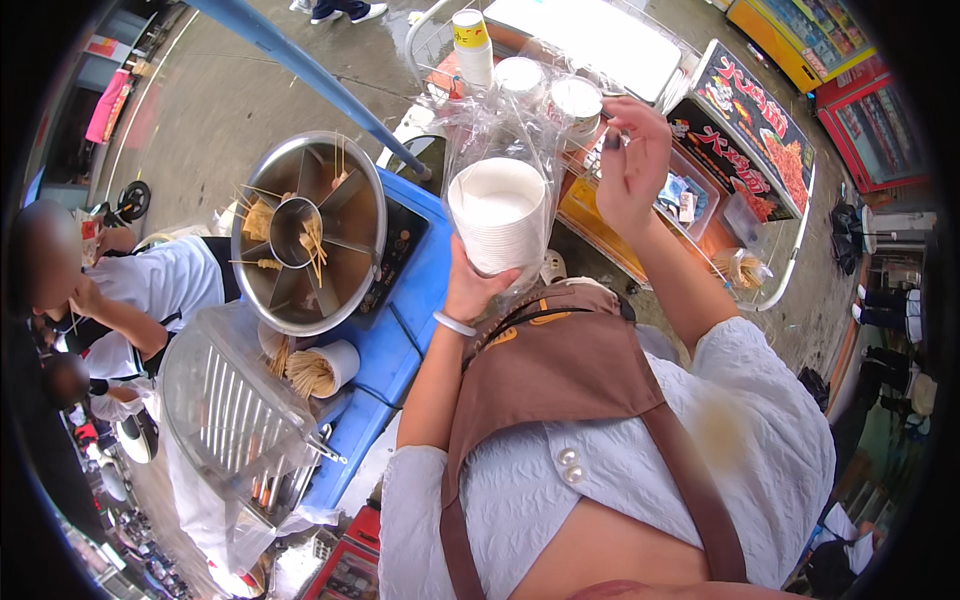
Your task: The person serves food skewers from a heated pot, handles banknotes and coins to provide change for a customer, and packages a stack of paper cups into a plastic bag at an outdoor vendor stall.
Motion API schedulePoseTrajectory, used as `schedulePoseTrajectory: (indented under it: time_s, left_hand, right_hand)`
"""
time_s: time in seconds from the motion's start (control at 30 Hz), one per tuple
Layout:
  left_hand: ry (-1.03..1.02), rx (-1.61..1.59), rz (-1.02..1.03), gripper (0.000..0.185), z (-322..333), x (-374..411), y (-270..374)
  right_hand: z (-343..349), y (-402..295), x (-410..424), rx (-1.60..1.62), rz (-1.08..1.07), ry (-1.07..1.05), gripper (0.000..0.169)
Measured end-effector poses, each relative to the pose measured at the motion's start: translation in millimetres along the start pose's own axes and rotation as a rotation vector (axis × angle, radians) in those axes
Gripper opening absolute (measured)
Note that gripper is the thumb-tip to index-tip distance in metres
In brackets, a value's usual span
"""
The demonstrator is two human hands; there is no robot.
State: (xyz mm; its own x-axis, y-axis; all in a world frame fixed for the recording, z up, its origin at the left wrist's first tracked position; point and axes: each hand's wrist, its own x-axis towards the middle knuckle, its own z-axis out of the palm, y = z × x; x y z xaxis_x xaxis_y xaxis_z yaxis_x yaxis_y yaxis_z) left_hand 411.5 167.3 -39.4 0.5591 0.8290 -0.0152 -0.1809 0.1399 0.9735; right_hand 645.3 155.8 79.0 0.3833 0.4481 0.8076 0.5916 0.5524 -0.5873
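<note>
A stack of white paper bowls (499, 214) in a clear plastic sleeve (517, 124) stands before my chest. My left hand (480, 281), with a pale bangle at the wrist, grips the stack low down through the plastic. Up and to the right, my right hand (636, 157) is raised with its fingers bent, beside another white container (576, 97) on the cart; between its fingertips I see nothing clearly held. A dark mark shows on one finger. Behind the sleeve stand a further white container (519, 73) and a tall stack of paper cups (473, 56).
On the blue table (409, 300) at left, a divided round steel pot (309, 232) holds broth and skewers. Nearer are a tub of wooden sticks (322, 369) and a clear-lidded roller grill (232, 390). A blue pole (315, 67) slants overhead. A person (150, 292) stands beyond the pot.
</note>
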Motion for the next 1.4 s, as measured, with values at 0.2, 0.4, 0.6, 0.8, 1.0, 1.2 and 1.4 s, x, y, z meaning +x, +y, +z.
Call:
schedulePoseTrajectory:
  time_s: [0.2,0.4,0.6,0.8,1.0,1.2,1.4]
  left_hand:
    - [-0.137,-0.098,-0.086,0.099,-4,6,-5]
    - [-0.245,-0.3,-0.263,0.098,-16,-2,-1]
    - [-0.334,-0.6,-0.333,0.105,-36,0,-7]
    - [-0.3,-0.487,-0.209,0.111,-17,16,14]
    - [-0.295,-0.527,-0.333,0.096,-20,14,-15]
    - [-0.212,-0.624,-0.45,0.074,-15,25,-54]
    - [-0.357,-0.614,-0.447,0.07,-5,41,-40]
  right_hand:
    - [3,-29,20,-0.404,-0.358,-0.531,0.047]
    - [2,-4,34,-0.516,-0.174,-0.811,0.053]
    - [-1,4,55,-0.161,-0.178,-0.935,0.024]
    - [11,6,27,-0.01,0.108,-0.824,0.012]
    - [-5,9,14,0.212,0.426,-0.775,0.015]
    - [-38,23,-47,0.012,0.2,-0.71,0.016]
    - [-65,25,-55,-0.402,-0.015,-0.909,0.013]
